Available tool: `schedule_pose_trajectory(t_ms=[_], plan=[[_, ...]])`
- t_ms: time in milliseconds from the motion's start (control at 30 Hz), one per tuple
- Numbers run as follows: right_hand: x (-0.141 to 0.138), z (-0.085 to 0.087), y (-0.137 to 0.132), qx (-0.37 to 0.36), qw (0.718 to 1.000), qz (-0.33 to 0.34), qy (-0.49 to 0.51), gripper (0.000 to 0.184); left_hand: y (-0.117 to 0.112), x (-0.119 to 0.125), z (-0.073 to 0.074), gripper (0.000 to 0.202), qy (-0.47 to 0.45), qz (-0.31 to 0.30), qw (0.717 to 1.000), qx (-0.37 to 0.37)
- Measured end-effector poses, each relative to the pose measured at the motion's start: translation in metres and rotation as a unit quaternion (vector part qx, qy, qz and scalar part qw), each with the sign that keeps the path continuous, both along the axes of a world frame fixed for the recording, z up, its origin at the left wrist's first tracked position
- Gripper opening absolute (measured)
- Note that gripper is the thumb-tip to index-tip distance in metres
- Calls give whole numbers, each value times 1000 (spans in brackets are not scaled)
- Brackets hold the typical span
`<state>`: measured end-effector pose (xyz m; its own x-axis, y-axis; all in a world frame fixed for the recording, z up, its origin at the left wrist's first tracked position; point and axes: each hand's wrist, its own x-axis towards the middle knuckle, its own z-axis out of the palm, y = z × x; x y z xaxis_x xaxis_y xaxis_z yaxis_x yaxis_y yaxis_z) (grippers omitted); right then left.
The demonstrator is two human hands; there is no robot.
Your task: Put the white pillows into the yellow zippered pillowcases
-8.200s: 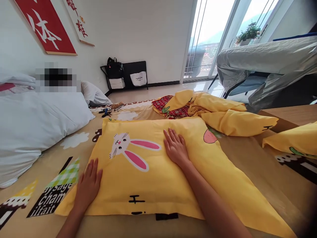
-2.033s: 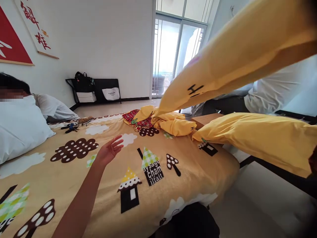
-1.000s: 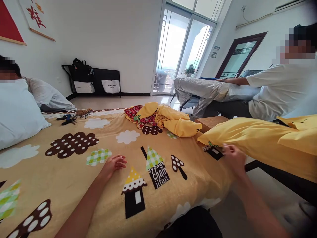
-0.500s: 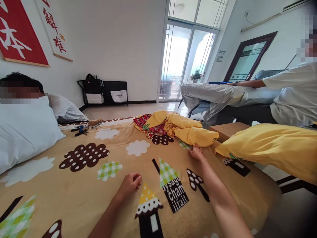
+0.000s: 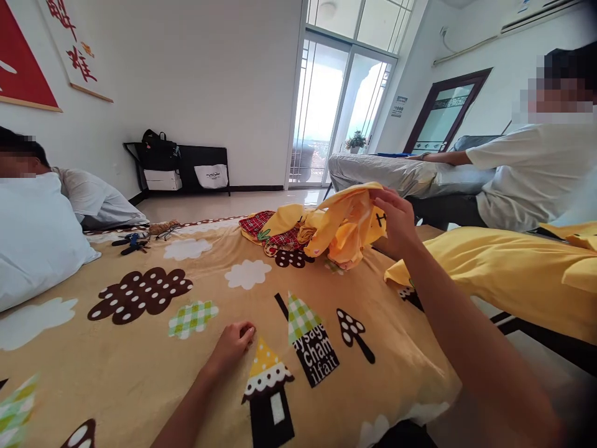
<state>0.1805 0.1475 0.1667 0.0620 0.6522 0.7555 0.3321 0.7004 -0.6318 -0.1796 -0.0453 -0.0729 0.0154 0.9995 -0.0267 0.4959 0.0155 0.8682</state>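
Note:
My right hand (image 5: 396, 221) is closed on a crumpled yellow pillowcase (image 5: 342, 227) and holds its near end lifted off the bed. The far end of that cloth still lies on the bed against a red checked cloth (image 5: 265, 230). My left hand (image 5: 231, 345) rests on the patterned tan bedspread (image 5: 140, 348) with its fingers curled under, holding nothing.
Yellow cased pillows (image 5: 513, 274) lie on a wooden surface at the right. A white pillow (image 5: 32, 239) lies at the left with a person (image 5: 88, 193) behind it. Another person (image 5: 513, 174) sits at the right. Small dark objects (image 5: 133, 241) lie at the bed's far side.
The yellow rabbit pillow was lifted away to the right. My right hand then reached to the crumpled yellow pillowcase, gripped it and raised it. My left hand stayed curled on the bedspread.

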Motion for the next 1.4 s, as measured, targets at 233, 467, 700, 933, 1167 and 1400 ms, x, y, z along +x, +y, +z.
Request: schedule_pose_trajectory(t_ms=[233,467,700,933,1167,1400], plan=[[-65,74,-105,78,977,190,-48,32,-9,11,4,71,-91,27,992,79],[-101,67,-150,-6,956,278,-91,39,-63,40,40,40,-92,172,964,183],[-70,45,-112,-12,978,51,-204,29,-95,-52,132,24,-85,304,914,256],[-85,2,-111,-126,739,124,-650,15,-87,-97,158,32,-50,204,962,173],[-167,-9,-173,28,780,315,-540,52,-90,-51,186,34,-56,54,985,155],[-181,-18,-160,-45,764,357,-536,17,-119,-38,217,21,172,126,896,390]])
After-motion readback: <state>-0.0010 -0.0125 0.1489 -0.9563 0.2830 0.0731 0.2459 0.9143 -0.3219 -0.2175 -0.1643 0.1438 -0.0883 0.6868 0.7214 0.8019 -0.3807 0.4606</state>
